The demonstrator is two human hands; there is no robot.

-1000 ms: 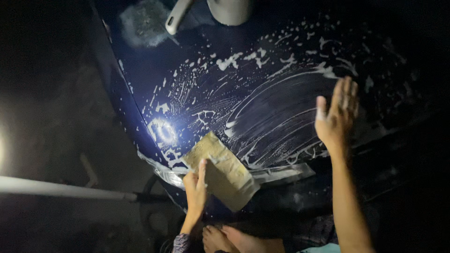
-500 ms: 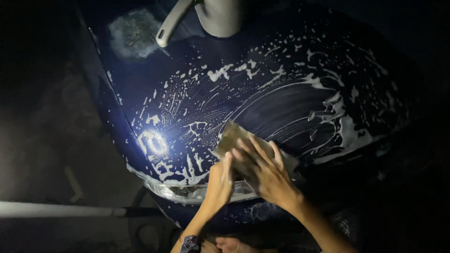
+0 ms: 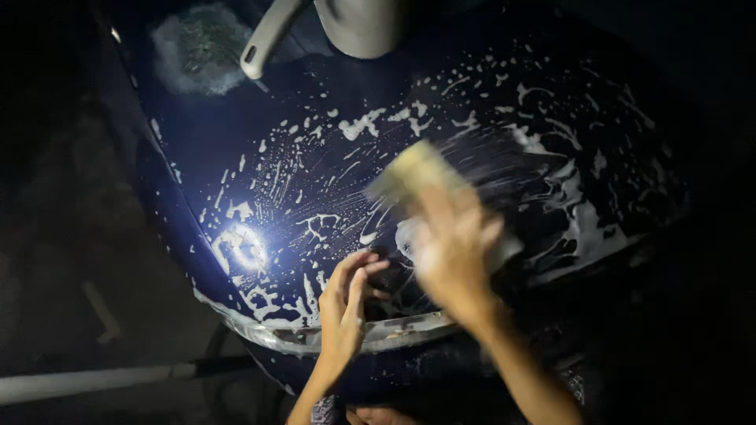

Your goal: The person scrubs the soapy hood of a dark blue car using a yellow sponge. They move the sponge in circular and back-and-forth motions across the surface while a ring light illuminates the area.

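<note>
A dark blue, glossy vehicle panel (image 3: pixel 236 149) streaked with white soap foam fills the view. My right hand (image 3: pixel 453 252) is blurred with motion and presses a tan rectangular sponge (image 3: pixel 409 171) against the soapy surface near the middle. My left hand (image 3: pixel 346 303) rests with fingers spread on the panel's lower part, just left of the right hand, holding nothing. A bright light reflection (image 3: pixel 240 245) glares on the wet paint to the left.
A grey mirror or handle-like part (image 3: pixel 354 27) sticks out at the top. A foamy patch (image 3: pixel 201 47) lies at the upper left. A pale pipe (image 3: pixel 94 382) runs along the dark ground at lower left. The surroundings are dark.
The sponge passed from my left hand to my right, which moved in from the right and now sweeps it up across the panel. My left hand stays low on the panel.
</note>
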